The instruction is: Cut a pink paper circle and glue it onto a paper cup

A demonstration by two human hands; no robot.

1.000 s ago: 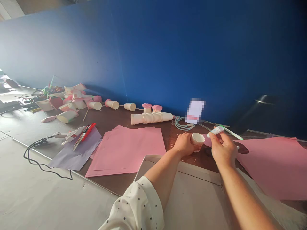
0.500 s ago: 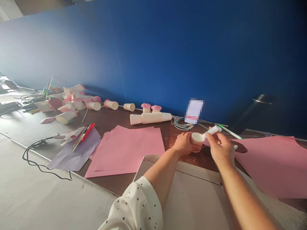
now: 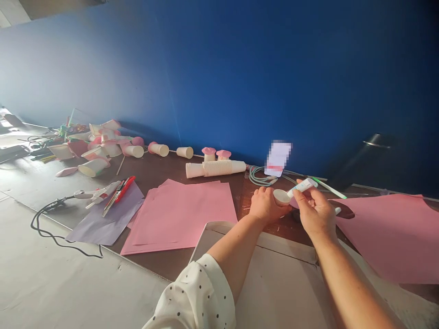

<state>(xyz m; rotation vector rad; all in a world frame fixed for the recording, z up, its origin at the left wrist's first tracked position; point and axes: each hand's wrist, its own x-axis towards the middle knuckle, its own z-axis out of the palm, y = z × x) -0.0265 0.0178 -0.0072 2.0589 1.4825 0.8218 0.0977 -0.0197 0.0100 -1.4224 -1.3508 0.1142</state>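
My left hand [image 3: 265, 205] is wrapped round a white paper cup [image 3: 281, 197], whose round end tilts up toward me. Between the thumb and fingers of my right hand [image 3: 317, 210] is a white tube with blue print [image 3: 302, 186], probably glue. Its narrow end points left and meets the cup's rim, or comes very close to it. A pinkish patch shows beside the cup under the tube, partly hidden by my right hand. Just beyond my hands a phone with a blurred screen [image 3: 277, 157] leans upright by a coiled pale cable [image 3: 260, 177].
A long stack of paper cups [image 3: 219, 168] lies behind pink paper sheets [image 3: 192, 212]. Two pink-topped cups [image 3: 223, 155] stand by the blue wall. At left are a red utility knife [image 3: 120, 194], a glue gun [image 3: 103, 192] and a cup pile. More pink paper [image 3: 394, 233] lies right.
My left hand has shifted slightly right and turned the cup a little in its grip. The tube in my right hand has moved slightly left along the rim.
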